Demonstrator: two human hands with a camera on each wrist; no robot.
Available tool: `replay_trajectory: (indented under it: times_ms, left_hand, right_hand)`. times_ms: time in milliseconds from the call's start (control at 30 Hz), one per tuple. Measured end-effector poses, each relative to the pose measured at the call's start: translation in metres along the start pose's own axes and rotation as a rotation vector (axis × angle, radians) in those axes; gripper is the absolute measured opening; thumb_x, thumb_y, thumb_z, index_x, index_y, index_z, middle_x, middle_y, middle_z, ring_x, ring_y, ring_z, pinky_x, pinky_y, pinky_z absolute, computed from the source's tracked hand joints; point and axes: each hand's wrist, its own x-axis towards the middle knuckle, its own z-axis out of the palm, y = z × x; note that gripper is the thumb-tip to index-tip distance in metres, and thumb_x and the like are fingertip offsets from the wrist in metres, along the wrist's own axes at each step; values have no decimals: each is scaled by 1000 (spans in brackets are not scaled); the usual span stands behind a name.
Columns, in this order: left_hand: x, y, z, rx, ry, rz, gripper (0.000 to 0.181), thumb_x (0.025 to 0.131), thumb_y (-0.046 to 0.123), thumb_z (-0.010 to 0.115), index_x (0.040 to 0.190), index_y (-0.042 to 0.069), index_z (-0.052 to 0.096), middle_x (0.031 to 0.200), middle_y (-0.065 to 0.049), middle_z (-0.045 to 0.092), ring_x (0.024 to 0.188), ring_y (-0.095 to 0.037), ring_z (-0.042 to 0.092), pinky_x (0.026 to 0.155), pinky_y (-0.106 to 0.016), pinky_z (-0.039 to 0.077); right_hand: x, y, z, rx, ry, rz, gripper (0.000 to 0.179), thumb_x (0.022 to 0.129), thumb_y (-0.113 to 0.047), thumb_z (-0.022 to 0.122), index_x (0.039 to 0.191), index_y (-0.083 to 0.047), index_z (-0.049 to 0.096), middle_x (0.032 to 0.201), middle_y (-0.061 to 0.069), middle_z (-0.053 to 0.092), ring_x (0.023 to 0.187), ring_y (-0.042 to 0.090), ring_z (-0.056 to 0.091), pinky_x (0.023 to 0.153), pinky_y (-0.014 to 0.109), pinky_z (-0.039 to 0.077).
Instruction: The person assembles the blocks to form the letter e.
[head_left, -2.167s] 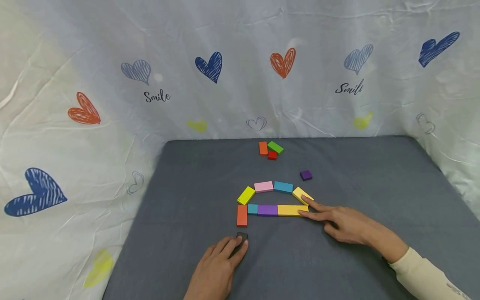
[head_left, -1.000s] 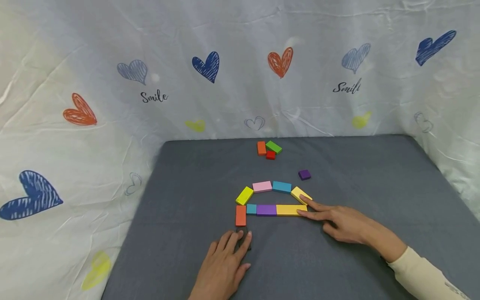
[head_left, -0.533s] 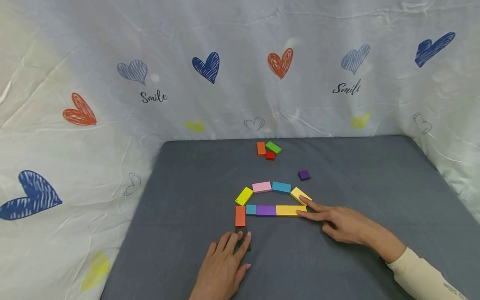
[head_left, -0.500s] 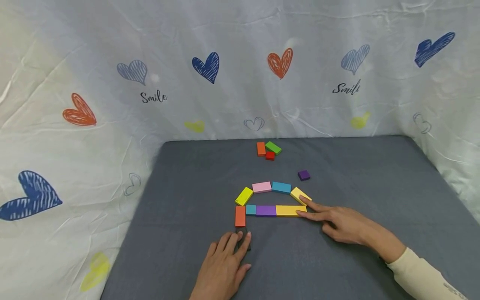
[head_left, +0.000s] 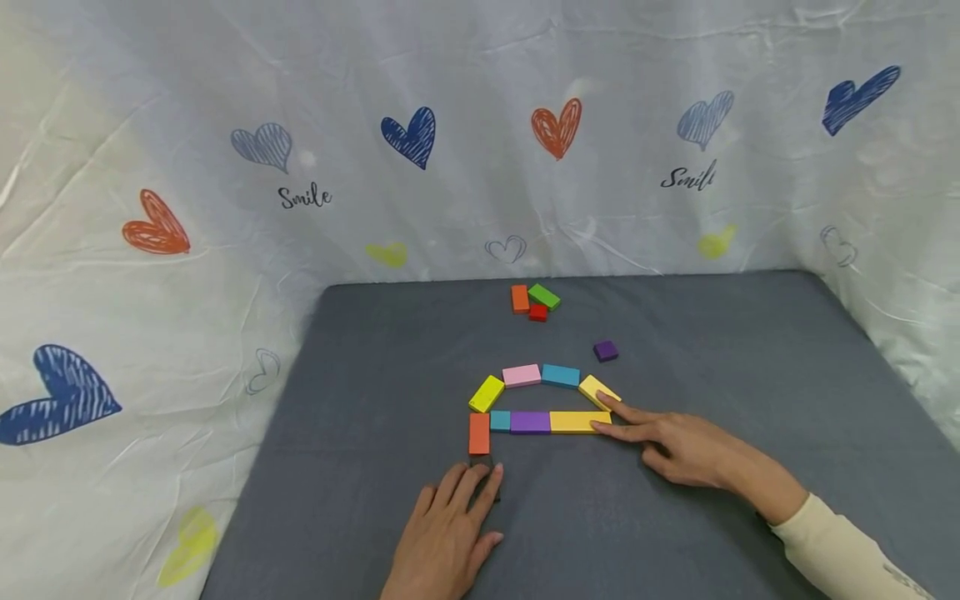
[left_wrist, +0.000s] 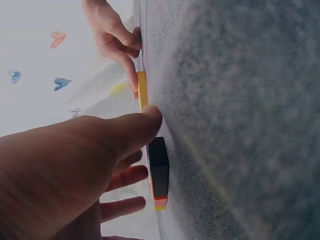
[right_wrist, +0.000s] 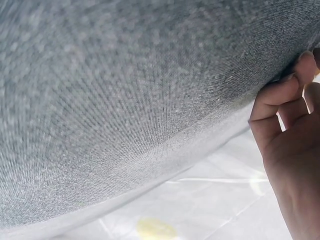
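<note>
In the head view my left hand (head_left: 446, 533) rests its fingertips on a black block (left_wrist: 160, 167), covering most of it. That block's far end meets the lower end of an orange-red block (head_left: 479, 435). The thumb stands off to the side. My right hand (head_left: 686, 450) stretches two fingers: one touches a pale yellow block (head_left: 590, 387), the other the right end of a long yellow block (head_left: 573, 422). Teal (head_left: 500, 421) and purple (head_left: 529, 423) blocks continue that row leftward. Bright yellow (head_left: 487, 393), pink (head_left: 522, 376) and blue (head_left: 560, 376) blocks form an arch above.
A dark purple block (head_left: 606, 351) lies alone beyond the arch. Farther back are an orange block (head_left: 520, 299), a green block (head_left: 544, 297) and a small red block (head_left: 537, 312). The grey tabletop (head_left: 375, 375) ends at a white curtain (head_left: 465, 192) with printed hearts.
Since the earliest frame, the black block has moved up against the orange-red block, and my left thumb has come away from it. My right hand has kept its place.
</note>
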Motion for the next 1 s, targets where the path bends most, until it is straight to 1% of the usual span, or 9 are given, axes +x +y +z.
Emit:
replay_trajectory:
  times_ms: [133, 233, 367, 433, 500, 567, 700, 767, 1000]
  left_hand:
    - [0, -2, -5, -14, 19, 34, 82, 101, 66, 57, 169, 31, 28, 166, 6, 35, 148, -21, 37, 101, -46, 45]
    - [0, -7, -12, -27, 62, 76, 81, 102, 66, 57, 169, 32, 28, 173, 9, 24, 153, -21, 30, 104, -49, 45]
    - [-1, -18, -22, -13, 167, 158, 78, 102, 61, 61, 168, 32, 31, 178, 12, 3, 160, -24, 14, 105, -54, 41]
    - [0, -24, -29, 4, 242, 202, 79, 101, 58, 65, 168, 32, 33, 178, 11, -1, 162, -26, 8, 105, -54, 38]
    - [1, -31, -37, 15, 327, 249, 80, 100, 54, 69, 167, 31, 34, 179, 8, 1, 163, -28, 7, 103, -53, 35]
    - [3, -39, -46, 21, 403, 295, 78, 101, 54, 67, 167, 29, 35, 179, 6, 6, 163, -29, 10, 102, -52, 34]
    - [11, -50, -66, 15, 507, 363, 65, 110, 53, 48, 168, 27, 34, 178, 2, 13, 163, -30, 14, 104, -51, 36]
    - [16, -52, -75, -6, 545, 375, 62, 112, 50, 44, 168, 25, 33, 178, 1, 14, 163, -30, 15, 107, -50, 36]
    - [40, -50, -98, -139, 615, 384, 81, 99, 34, 73, 168, 20, 33, 177, 0, 16, 163, -26, 19, 117, -47, 37]
  right_hand:
    - [0, 1, 1, 4, 6, -6, 79, 95, 5, 61, 160, -37, 48, 174, 0, 28, 61, -3, 26, 52, 18, 27]
    - [0, 2, 1, 0, 9, -5, 79, 95, 5, 61, 160, -38, 47, 174, -1, 27, 62, -2, 28, 52, 18, 27]
    - [1, 3, 0, -11, 11, 1, 78, 96, 4, 60, 160, -39, 47, 174, -2, 27, 65, -1, 33, 53, 18, 28]
    - [1, 3, 1, -10, 8, 3, 78, 96, 4, 60, 160, -40, 47, 175, -2, 27, 65, -1, 34, 53, 18, 28]
    - [1, 2, 1, -8, 4, 6, 79, 96, 4, 60, 160, -40, 47, 175, -2, 26, 64, -2, 32, 53, 18, 28]
    - [0, 2, 2, -5, 2, 9, 79, 95, 4, 60, 160, -40, 47, 175, -2, 26, 63, -2, 30, 53, 18, 28]
    - [0, 1, 3, -3, -3, 15, 78, 96, 4, 60, 159, -40, 47, 175, -3, 26, 63, -2, 30, 52, 18, 27]
    - [0, 1, 3, -3, -6, 18, 78, 96, 3, 60, 159, -40, 47, 175, -3, 26, 64, -2, 32, 53, 18, 27]
    - [-1, 2, 2, -5, -2, 15, 78, 96, 4, 60, 160, -40, 47, 175, -4, 25, 72, 1, 44, 53, 18, 28]
